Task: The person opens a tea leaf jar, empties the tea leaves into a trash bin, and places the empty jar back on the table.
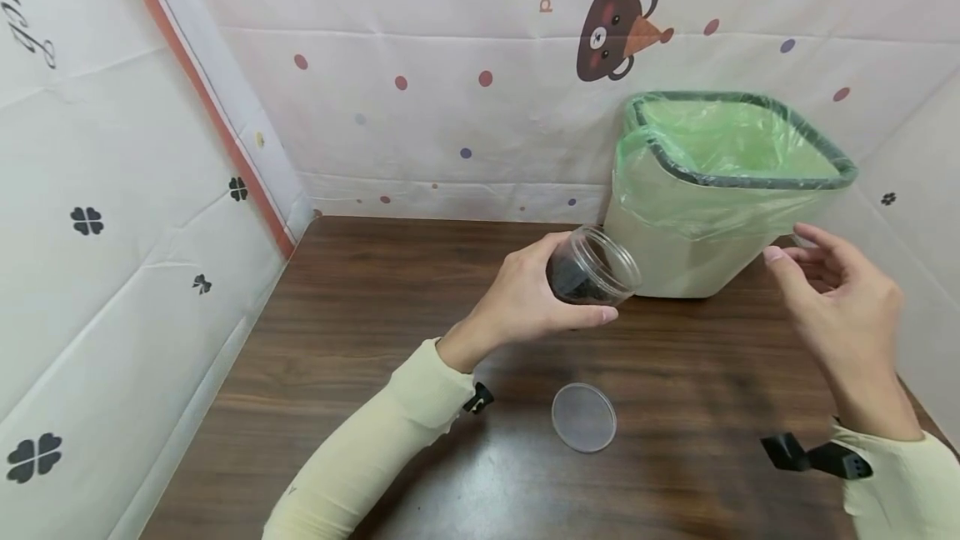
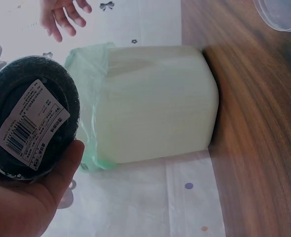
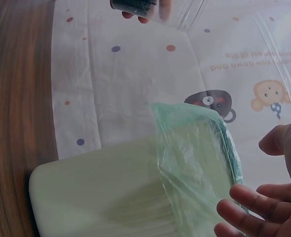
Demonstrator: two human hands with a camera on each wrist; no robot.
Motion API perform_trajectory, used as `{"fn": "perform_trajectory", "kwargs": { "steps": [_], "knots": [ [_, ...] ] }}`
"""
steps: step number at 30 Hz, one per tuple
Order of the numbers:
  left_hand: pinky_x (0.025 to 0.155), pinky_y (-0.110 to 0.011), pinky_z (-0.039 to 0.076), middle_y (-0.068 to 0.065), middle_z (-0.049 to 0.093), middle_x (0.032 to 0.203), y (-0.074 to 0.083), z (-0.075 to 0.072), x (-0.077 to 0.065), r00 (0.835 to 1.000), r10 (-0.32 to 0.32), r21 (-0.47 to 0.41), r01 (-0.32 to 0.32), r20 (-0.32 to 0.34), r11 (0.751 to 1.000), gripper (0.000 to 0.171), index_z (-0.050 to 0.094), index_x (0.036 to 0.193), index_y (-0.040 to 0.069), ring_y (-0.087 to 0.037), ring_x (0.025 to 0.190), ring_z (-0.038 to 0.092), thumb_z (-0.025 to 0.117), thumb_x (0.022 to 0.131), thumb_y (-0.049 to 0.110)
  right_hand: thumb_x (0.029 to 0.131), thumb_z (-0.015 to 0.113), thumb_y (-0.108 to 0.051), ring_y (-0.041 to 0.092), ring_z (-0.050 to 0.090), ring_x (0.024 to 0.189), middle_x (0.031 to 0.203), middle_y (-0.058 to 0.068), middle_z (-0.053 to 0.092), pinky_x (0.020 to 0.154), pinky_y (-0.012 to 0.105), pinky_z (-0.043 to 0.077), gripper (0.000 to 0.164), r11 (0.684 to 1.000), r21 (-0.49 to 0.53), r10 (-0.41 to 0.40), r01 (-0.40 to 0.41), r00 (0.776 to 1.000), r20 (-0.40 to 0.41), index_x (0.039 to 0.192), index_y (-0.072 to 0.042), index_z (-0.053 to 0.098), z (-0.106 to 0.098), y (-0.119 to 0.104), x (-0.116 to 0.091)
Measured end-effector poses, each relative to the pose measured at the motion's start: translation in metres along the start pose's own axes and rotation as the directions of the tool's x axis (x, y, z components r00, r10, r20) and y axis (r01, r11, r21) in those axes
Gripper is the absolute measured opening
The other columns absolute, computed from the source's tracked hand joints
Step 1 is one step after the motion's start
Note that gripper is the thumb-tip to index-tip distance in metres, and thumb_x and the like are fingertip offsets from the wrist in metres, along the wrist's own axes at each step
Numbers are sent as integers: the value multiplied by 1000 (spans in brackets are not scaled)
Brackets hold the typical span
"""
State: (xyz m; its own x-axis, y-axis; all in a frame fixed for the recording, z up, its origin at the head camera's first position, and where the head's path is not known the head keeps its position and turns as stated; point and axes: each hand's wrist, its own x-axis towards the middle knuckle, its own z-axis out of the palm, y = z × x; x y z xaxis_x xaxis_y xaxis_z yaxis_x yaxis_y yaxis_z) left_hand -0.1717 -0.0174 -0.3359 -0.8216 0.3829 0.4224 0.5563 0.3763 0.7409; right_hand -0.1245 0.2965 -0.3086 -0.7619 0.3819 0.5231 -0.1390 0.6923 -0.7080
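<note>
My left hand [image 1: 525,294] grips a clear plastic jar [image 1: 592,267] with dark contents. The jar is tilted, its uncovered mouth facing right. In the left wrist view, a white barcode label [image 2: 33,124] shows on the jar's dark bottom. A round clear lid [image 1: 583,417] lies on the table below the jar. My right hand [image 1: 847,307] is raised at the right, close to the front right of a cream trash bin [image 1: 667,248]. Its fingers are loosely bent, with nothing between them and the thumb. A green plastic bag [image 1: 693,211] lines the bin and folds over its rim.
The brown wooden table [image 1: 337,298] meets a white printed sheet [image 1: 390,132] at the back. More sheeting hangs at the left and right. The bin stands at the table's back right. A black strap [image 1: 817,457] hangs at my right wrist.
</note>
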Motion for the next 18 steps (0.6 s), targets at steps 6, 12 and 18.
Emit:
{"fn": "perform_trajectory", "kwargs": {
  "steps": [6, 12, 18],
  "knots": [
    [85, -24, 49, 16, 64, 111, 1, 0, 4, 1000, -12, -6, 12, 12, 1000, 80, 59, 132, 26, -2, 102, 58, 90, 64, 54, 90, 73, -20, -11, 58, 78, 86, -32, 59, 73, 9, 41, 42, 999, 33, -21, 22, 1000, -18, 131, -10, 68, -2, 1, 4],
    [83, -24, 49, 17, 64, 108, 1, 0, 8, 1000, -7, -24, 7, 10, 1000, 77, 60, 129, 27, -2, 99, 59, 90, 64, 54, 91, 73, -24, -13, 56, 74, 85, -35, 57, 62, 7, 38, 44, 1000, -5, 12, -12, 1000, -28, 133, -13, 67, -6, 5, 9],
    [84, -26, 49, 20, 63, 107, 2, 0, 9, 1000, -12, -42, 13, 12, 999, 75, 60, 129, 28, -1, 99, 58, 90, 65, 54, 92, 72, -27, -13, 56, 75, 86, -35, 56, 60, 6, 38, 46, 997, -48, 65, -65, 998, -4, 137, -17, 65, -10, 4, 12]
  ]
}}
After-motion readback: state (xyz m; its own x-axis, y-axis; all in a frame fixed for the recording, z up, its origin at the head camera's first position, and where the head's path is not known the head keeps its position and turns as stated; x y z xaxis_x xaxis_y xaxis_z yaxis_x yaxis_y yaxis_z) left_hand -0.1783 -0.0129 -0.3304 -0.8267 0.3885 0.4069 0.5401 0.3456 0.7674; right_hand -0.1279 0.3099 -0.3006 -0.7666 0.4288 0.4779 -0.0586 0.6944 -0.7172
